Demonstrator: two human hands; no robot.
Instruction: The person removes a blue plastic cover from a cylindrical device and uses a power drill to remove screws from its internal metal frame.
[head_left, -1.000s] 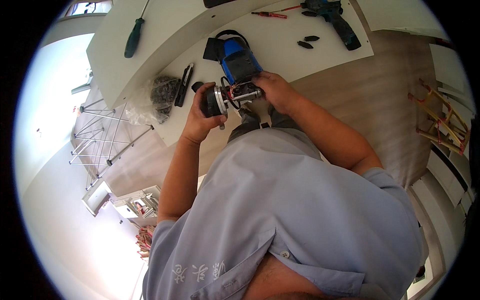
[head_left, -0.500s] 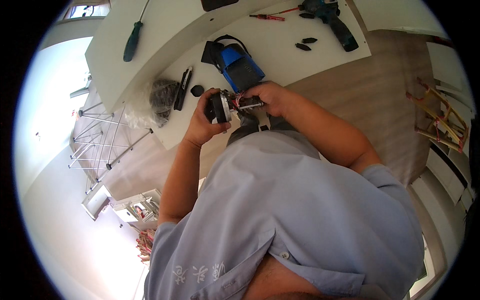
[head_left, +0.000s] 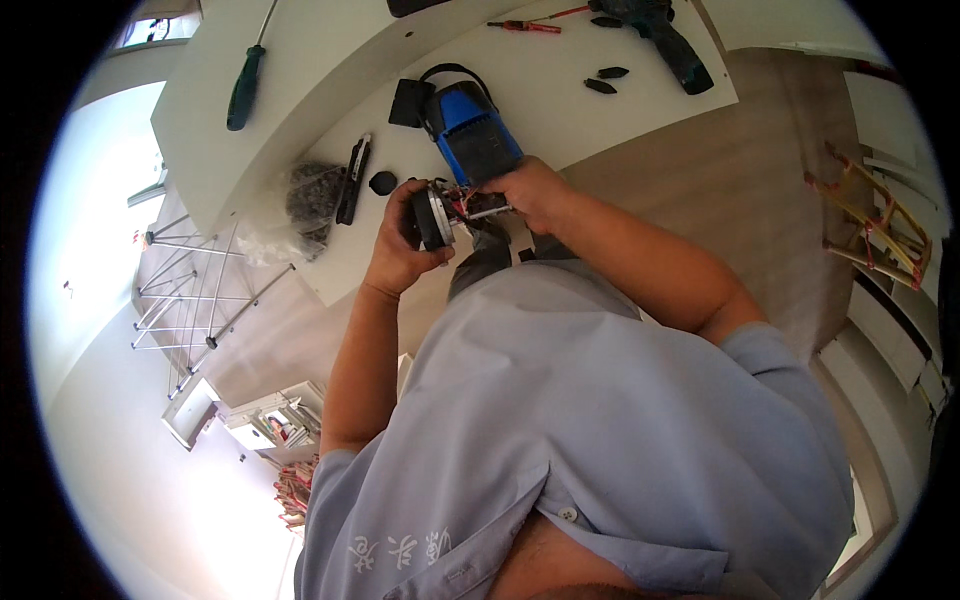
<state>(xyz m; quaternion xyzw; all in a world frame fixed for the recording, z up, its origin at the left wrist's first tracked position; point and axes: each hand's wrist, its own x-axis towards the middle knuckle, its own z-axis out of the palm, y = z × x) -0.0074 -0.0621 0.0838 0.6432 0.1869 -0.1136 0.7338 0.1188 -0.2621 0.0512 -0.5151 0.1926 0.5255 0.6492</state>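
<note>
Your left hand (head_left: pixel 398 245) grips a round black-and-silver housing (head_left: pixel 430 220) over the white tabletop's (head_left: pixel 560 110) near edge; your right hand (head_left: pixel 532 195) curls around its wired, rodded end, fingertips hidden, beside the blue-and-black case (head_left: pixel 470 135).

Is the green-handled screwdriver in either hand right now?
No, the green-handled screwdriver lies on the white surface, apart from the right hand and from the left hand, which grips the round black-and-silver part.

A device (head_left: pixel 450 214) with a round black end (head_left: pixel 427 222) and silver rim (head_left: pixel 442 216) sits sideways between both hands, its wires (head_left: pixel 459 200) and metal rod (head_left: pixel 490 212) exposed.
</note>
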